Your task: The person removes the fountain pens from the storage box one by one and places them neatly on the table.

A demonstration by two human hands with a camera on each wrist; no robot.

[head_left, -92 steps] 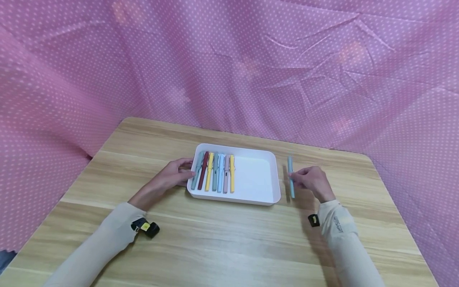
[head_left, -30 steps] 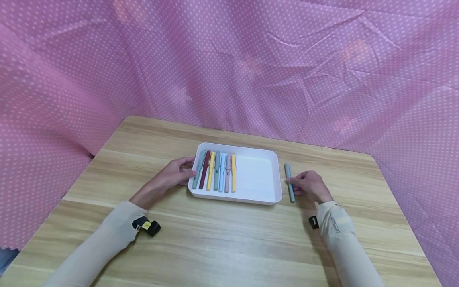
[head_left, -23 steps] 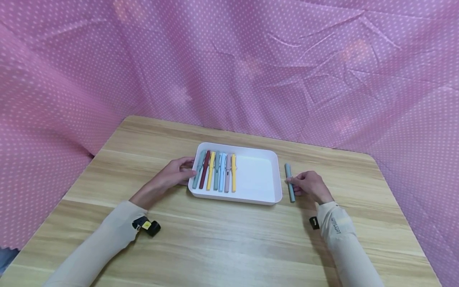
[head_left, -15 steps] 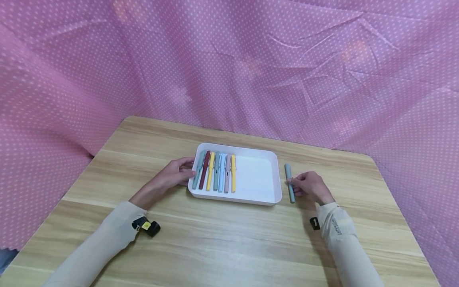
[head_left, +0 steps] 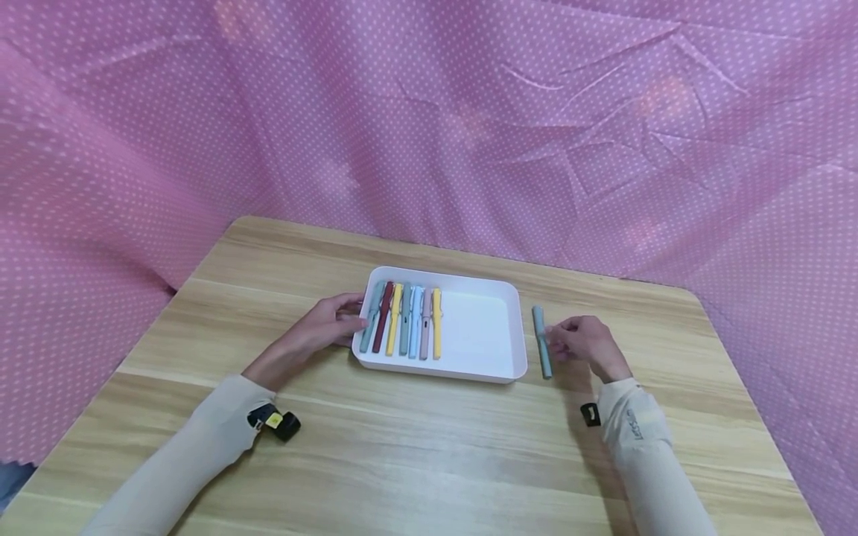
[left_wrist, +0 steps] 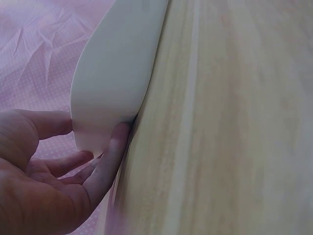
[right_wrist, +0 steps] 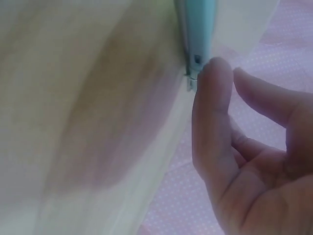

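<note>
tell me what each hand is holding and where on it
The left hand grips the tray at its left edge. The right hand holds nothing: one fingertip just touches the pen on the table by its clip.

7 pens (head_left: 404,330) in tray (head_left: 484,368), left.

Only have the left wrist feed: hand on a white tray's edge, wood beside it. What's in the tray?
Observer: Seven pens side by side in the left half of the tray; the right half is bare.
Operator: Other hand?
Observer: The right hand is at a light-blue pen lying on the table, just right of the tray.
Operator: Gripped?
Observer: No. In the right wrist view one fingertip touches it by the clip; the other fingers are apart.
</note>
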